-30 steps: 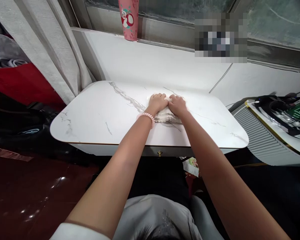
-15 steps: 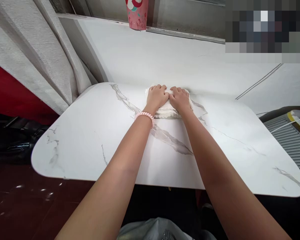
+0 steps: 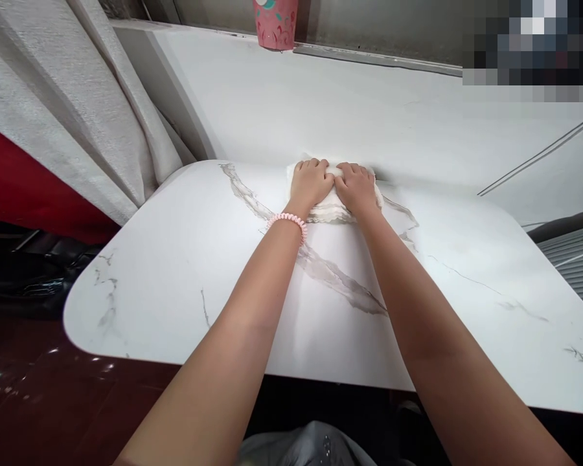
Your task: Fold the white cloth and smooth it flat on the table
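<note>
A folded white cloth (image 3: 331,211) lies at the far edge of the white marble-patterned table (image 3: 175,272), close against the wall. My left hand (image 3: 313,182), with a pink coiled band on its wrist, grips the cloth's left part with bent fingers. On the right part, my right hand (image 3: 357,189) has its fingers curled over the cloth in the same way. The thumbs of both hands nearly meet at the middle. Both arms stretch forward across the tabletop. What lies under the cloth is hidden.
A pink patterned cup (image 3: 276,26) stands on the ledge above the white wall panel (image 3: 282,97). A grey curtain (image 3: 78,97) hangs at the left, beside something red (image 3: 34,188). At the right is a ribbed grey object (image 3: 573,262).
Both hands and the cloth have shifted slightly toward the wall. The whole view has also tilted and moved a little; both hands keep their grip on the cloth.
</note>
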The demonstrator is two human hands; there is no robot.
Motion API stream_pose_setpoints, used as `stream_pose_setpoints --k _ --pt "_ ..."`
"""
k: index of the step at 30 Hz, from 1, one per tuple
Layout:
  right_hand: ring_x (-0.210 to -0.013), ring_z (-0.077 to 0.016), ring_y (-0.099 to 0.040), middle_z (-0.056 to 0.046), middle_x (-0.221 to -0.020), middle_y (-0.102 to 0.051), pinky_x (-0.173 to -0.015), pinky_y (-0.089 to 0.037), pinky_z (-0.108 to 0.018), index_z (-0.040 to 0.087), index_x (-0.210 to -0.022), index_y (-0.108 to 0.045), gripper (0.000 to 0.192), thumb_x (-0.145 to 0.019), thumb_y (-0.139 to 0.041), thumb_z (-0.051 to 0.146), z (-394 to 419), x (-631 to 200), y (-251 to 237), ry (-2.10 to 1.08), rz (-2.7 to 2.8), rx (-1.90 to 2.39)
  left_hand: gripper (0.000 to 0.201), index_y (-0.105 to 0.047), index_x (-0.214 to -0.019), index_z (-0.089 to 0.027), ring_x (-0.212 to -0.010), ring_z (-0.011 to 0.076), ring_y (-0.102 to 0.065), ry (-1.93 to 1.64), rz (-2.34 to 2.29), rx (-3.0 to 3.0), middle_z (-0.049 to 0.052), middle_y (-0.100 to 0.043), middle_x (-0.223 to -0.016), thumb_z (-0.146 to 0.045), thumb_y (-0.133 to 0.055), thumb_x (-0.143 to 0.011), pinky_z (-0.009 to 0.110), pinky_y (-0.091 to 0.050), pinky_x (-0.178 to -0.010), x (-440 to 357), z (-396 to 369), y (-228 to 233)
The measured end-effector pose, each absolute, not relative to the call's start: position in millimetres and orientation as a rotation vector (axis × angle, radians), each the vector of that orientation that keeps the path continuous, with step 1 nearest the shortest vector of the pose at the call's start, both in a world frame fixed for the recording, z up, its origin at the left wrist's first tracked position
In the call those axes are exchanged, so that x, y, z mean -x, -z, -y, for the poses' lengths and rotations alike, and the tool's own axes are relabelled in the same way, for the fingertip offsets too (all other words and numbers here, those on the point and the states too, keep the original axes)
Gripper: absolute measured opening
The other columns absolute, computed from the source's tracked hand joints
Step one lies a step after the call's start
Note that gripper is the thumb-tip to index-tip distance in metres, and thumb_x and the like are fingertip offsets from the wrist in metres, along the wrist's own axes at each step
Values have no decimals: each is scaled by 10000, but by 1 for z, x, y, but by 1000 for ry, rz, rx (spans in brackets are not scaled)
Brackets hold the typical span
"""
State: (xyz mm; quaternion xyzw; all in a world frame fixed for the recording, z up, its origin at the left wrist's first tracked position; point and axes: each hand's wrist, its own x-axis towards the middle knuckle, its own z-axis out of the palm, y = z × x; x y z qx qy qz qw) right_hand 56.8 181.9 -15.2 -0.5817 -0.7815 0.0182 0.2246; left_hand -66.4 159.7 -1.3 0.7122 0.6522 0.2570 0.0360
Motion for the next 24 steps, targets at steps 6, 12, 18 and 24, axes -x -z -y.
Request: stream_pose_setpoints --k 6,12,18,24 --pt "-1246 -309 -470 -146 -1292 -591 -1081 -303 -519 185 -1216 -563 390 -894 -346 217 -140 -43 12 -75 2134 1601 408 -604 -1257 -160 -1260 255 -509 -813 -1985 -2180 123 -619 -1308 -181 -382 -916 399 -289 -1145 78 -120 0" --pt "-1151 -314 -495 -156 -1178 -597 -1012 -337 -500 183 -1105 -562 286 -910 -361 240 -87 -23 6 -50 2168 1641 403 -615 -1246 -159 -1249 249 -524 -803 -1992 -2173 121 -629 -1301 -185 -393 -911 380 -300 -1136 98 -70 -1" --pt "-1118 -327 -499 -165 -1120 -597 -959 -351 -508 180 -1069 -563 265 -912 -352 217 -43 7 1 -3 2205 1624 392 -623 -1235 -199 -1244 237 -537 -788 -1988 -2223 86 -642 -1300 -197 -379 -927 384 -325 -1123 129 -29 0" --pt "-1118 -340 -511 -173 -1119 -620 -943 -380 -490 175 -1085 -578 266 -889 -404 221 -26 42 -9 -7 2284 1590 374 -636 -1202 -218 -1236 239 -545 -761 -2045 -2197 76 -646 -1291 -203 -383 -927 390 -356 -1100 164 -4 -5"
